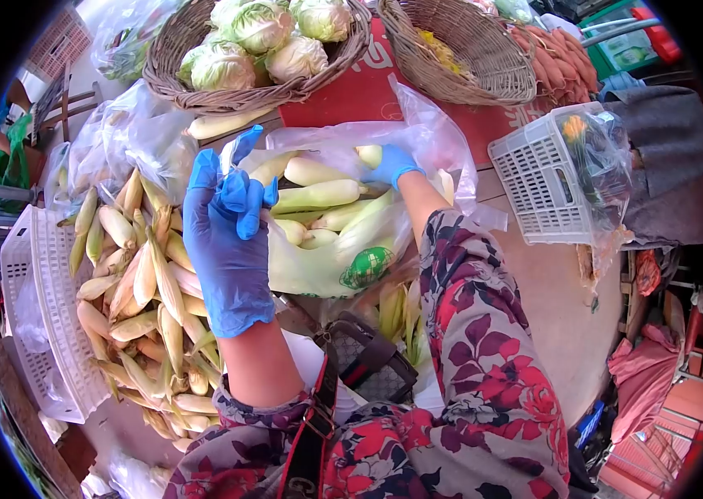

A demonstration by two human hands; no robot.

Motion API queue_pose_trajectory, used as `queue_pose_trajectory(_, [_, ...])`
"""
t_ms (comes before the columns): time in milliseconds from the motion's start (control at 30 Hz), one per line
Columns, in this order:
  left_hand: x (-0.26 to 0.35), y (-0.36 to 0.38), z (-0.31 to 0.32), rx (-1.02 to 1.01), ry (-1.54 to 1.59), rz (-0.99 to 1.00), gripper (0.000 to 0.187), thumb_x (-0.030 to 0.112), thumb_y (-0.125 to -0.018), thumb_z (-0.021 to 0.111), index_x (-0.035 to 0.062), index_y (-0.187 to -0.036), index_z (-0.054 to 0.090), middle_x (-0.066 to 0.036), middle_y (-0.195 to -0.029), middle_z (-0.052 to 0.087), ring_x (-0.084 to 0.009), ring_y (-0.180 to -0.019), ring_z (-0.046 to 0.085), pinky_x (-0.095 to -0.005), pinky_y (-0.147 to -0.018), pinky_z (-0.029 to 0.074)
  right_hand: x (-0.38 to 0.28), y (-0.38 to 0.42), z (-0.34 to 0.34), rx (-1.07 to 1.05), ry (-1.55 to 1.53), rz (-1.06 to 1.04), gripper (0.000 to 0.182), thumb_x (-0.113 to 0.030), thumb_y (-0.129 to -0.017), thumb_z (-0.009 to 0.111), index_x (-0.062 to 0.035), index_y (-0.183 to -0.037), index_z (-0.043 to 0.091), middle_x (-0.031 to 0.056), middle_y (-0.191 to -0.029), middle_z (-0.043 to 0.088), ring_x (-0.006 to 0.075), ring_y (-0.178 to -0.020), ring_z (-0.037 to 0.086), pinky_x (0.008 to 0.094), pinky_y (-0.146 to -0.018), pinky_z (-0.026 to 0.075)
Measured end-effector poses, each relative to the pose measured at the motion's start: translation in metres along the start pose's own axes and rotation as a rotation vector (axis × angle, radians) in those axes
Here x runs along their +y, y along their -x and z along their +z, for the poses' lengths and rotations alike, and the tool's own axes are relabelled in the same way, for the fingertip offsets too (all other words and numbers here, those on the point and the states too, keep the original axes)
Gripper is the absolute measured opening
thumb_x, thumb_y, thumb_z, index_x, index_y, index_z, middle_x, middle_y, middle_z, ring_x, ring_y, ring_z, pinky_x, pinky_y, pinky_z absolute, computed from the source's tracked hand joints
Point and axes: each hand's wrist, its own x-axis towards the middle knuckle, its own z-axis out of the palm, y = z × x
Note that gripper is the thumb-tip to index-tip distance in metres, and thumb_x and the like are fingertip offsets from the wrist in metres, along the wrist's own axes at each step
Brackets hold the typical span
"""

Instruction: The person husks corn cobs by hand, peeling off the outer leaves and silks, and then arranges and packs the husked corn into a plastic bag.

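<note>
My left hand [231,224], in a blue glove, is raised left of an open clear plastic bag [310,266]. Its fingers are curled around something small that I cannot make out, and loose blue glove tips stick up. Pale green husked corn cobs [315,195] lie inside the bag. At the bag's far right side my right hand [393,166], also gloved in blue, is closed on the end of a corn cob [370,155]. A large heap of corn in dry husks [148,291] lies to the left of my left hand.
Wicker baskets stand at the back, one with cabbages [256,29], one with something yellow [459,58]. Sweet potatoes [555,62] lie beyond. White plastic crates flank the work area, at left [39,316] and right [538,179]. A dark patterned bag [368,358] hangs at my front.
</note>
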Motion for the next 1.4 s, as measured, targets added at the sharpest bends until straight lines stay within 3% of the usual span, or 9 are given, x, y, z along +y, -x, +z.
queue_pose_trajectory(100, [-0.004,-0.005,-0.002,0.044,-0.076,0.025,0.055,0.024,-0.093,0.047,-0.0176,-0.126,0.034,0.006,-0.054,0.034,-0.0051,-0.041,0.027,-0.0214,-0.065,0.042,-0.002,0.012,0.003,0.082,0.001,-0.018,0.051,-0.038,-0.069,0.068,-0.0083,-0.11,0.061,0.0175,-0.109,0.061,0.0332,-0.1,0.059,0.0397,-0.087,0.045])
queue_pose_trajectory(267, [-0.003,-0.006,-0.001,-0.018,-0.035,0.006,0.058,0.023,-0.093,0.047,-0.0191,-0.128,0.028,0.005,-0.052,0.033,-0.0055,-0.04,0.026,-0.0187,-0.06,0.04,0.01,0.041,-0.007,0.398,-0.287,-0.114,0.052,-0.03,-0.064,0.076,-0.0091,-0.109,0.06,0.0154,-0.103,0.064,0.0293,-0.093,0.061,0.0361,-0.083,0.047])
queue_pose_trajectory(533, [-0.007,-0.006,0.005,-0.001,0.005,0.001,0.06,0.021,-0.093,0.045,-0.0206,-0.129,0.022,0.005,-0.05,0.031,-0.006,-0.038,0.025,-0.0177,-0.056,0.038,0.014,0.075,-0.014,0.403,-0.847,-0.19,0.063,-0.028,-0.063,0.077,-0.0015,-0.114,0.053,0.014,-0.105,0.059,0.0226,-0.1,0.056,0.0328,-0.087,0.046])
queue_pose_trajectory(667, [-0.006,-0.006,0.0,-0.065,-0.075,0.011,0.056,0.027,-0.093,0.047,-0.0187,-0.124,0.036,0.006,-0.053,0.029,-0.0061,-0.041,0.026,-0.0217,-0.06,0.043,0.017,0.076,-0.027,0.003,-1.213,-0.253,0.046,-0.027,-0.077,0.066,-0.0011,-0.113,0.054,0.0081,-0.1,0.059,0.018,-0.094,0.056,0.0299,-0.084,0.046])
queue_pose_trajectory(767, [-0.009,-0.007,0.001,-0.069,-0.033,-0.026,0.06,0.023,-0.092,0.047,-0.0194,-0.128,0.025,0.005,-0.051,0.03,-0.0064,-0.039,0.026,-0.0216,-0.065,0.043,0.032,0.083,-0.024,-0.136,-1.566,0.047,0.043,-0.026,-0.082,0.06,-0.0003,-0.116,0.053,0.008,-0.104,0.059,0.0173,-0.093,0.056,0.0294,-0.083,0.046])
queue_pose_trajectory(867, [-0.013,-0.006,0.002,-0.085,-0.014,-0.039,0.061,0.021,-0.092,0.047,-0.019,-0.131,0.02,0.005,-0.05,0.031,-0.0064,-0.038,0.026,-0.0213,-0.067,0.043,0.022,0.077,-0.023,0.028,-1.326,-0.133,0.044,-0.026,-0.082,0.059,-0.0001,-0.117,0.052,0.0071,-0.102,0.058,0.0167,-0.089,0.056,0.0294,-0.08,0.047])
queue_pose_trajectory(1000, [-0.018,-0.005,0.003,-0.036,-0.018,0.009,0.053,0.027,-0.093,0.047,-0.0159,-0.124,0.038,0.006,-0.052,0.03,-0.0062,-0.039,0.024,-0.0226,-0.06,0.04,-0.026,0.057,-0.017,0.698,-0.036,-0.617,0.05,-0.019,-0.074,0.063,-0.0035,-0.12,0.049,0.0129,-0.103,0.055,0.0284,-0.094,0.053,0.0393,-0.083,0.044])
queue_pose_trajectory(1167, [-0.015,-0.004,0.003,-0.051,-0.005,0.003,0.054,0.027,-0.094,0.046,-0.0163,-0.124,0.037,0.006,-0.051,0.03,-0.0059,-0.038,0.026,-0.0223,-0.06,0.039,-0.036,0.04,0.012,0.411,0.304,-0.397,0.039,-0.025,-0.072,0.065,-0.0151,-0.109,0.061,0.0145,-0.101,0.056,0.0308,-0.096,0.052,0.0417,-0.082,0.044])
queue_pose_trajectory(1400, [-0.005,0.001,0.003,-0.002,0.02,-0.019,0.056,0.027,-0.094,0.046,-0.0181,-0.126,0.034,0.006,-0.05,0.029,-0.006,-0.037,0.026,-0.023,-0.059,0.041,-0.048,0.023,0.024,0.153,-0.068,-0.266,0.038,-0.038,-0.074,0.064,-0.0183,-0.107,0.065,0.0119,-0.108,0.062,0.03,-0.099,0.059,0.0394,-0.086,0.046])
